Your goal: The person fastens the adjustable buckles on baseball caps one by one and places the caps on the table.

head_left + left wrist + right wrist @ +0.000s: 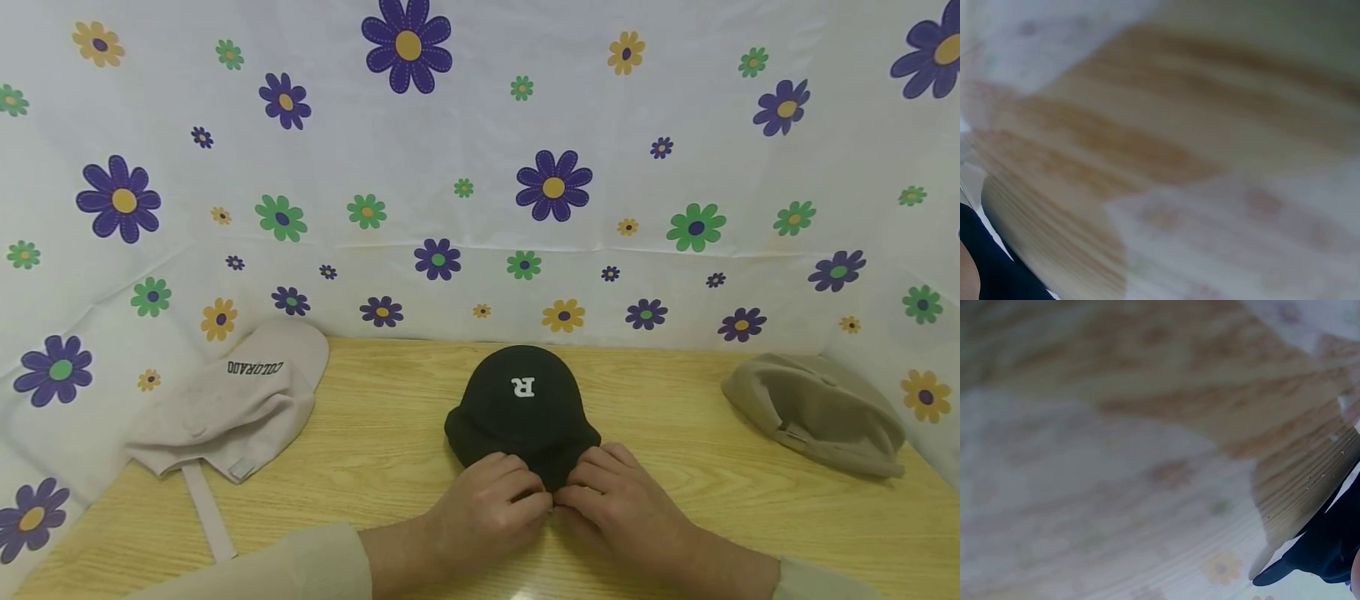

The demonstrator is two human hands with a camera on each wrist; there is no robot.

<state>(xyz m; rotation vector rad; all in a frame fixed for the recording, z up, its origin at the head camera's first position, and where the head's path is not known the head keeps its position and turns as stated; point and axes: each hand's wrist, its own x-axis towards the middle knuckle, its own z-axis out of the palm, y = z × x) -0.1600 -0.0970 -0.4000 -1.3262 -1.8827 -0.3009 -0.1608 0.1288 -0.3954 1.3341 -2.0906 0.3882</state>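
Observation:
A black baseball cap (pixel 522 417) with a white R sits in the middle of the table. At its near edge my left hand (pixel 487 504) and my right hand (pixel 622 500) meet, fingers curled, gripping the cap between fingers and thumbs. The fingertips hide the part they pinch. In the left wrist view only a dark piece of the cap (pixel 997 269) shows at the lower left corner. The right wrist view has the dark cap (pixel 1329 547) at its lower right, with a narrow dark end sticking out to the left.
A pale pink cap (pixel 217 408) lettered COLORADO lies at the left, its strap hanging toward the near side. On the right lies a crumpled olive-brown cap (pixel 817 412). A white flowered cloth (pixel 480 125) stands behind the wooden table (pixel 390 400).

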